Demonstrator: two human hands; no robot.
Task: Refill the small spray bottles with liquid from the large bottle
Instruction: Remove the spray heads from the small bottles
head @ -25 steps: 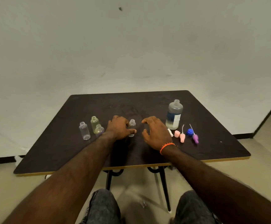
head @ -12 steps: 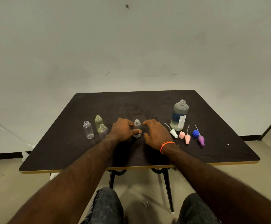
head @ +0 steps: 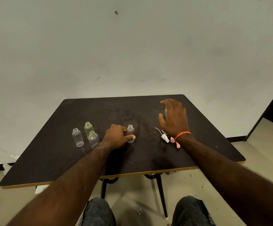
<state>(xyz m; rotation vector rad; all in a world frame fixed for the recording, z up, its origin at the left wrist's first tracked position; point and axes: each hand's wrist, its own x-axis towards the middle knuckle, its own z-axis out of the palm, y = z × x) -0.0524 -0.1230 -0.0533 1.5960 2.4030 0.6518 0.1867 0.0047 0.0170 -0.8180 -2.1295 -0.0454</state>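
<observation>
The left hand (head: 118, 138) holds a small open bottle (head: 130, 133) upright near the middle of the dark surface (head: 54, 154), thumb across its front and fingers curled behind it, so it is steadied and standing rather than lifted. The right hand (head: 175, 119) is up over the right part of the surface with its fingers spread wide and slightly bent, holding nothing; it hangs in front of the large bottle (head: 165, 113), of which only a pale sliver shows between thumb and palm, so whether skin touches it I cannot tell. Three more small bottles, a clear one (head: 78, 137), a greenish one (head: 88, 130) and a purplish one (head: 93, 139), stand uncapped in a cluster just left of the left hand, and all look empty or nearly so, though the clear plastic makes that hard to judge. A white spray top (head: 164, 137) and a pink spray top (head: 175, 141) lie loose on the surface near the right wrist, which wears an orange band (head: 182, 134). The step in hand looks like the reach for the large bottle to begin pouring into the steadied small one; the filling itself seems not yet begun. Next, the right hand would need to close round the large bottle's body, carry it over to the small mouth and tip it slowly, since that neck is narrow and a quick pour would likely spill onto the surface. The left grip should stay low on the small bottle so the mouth is unobstructed.
</observation>
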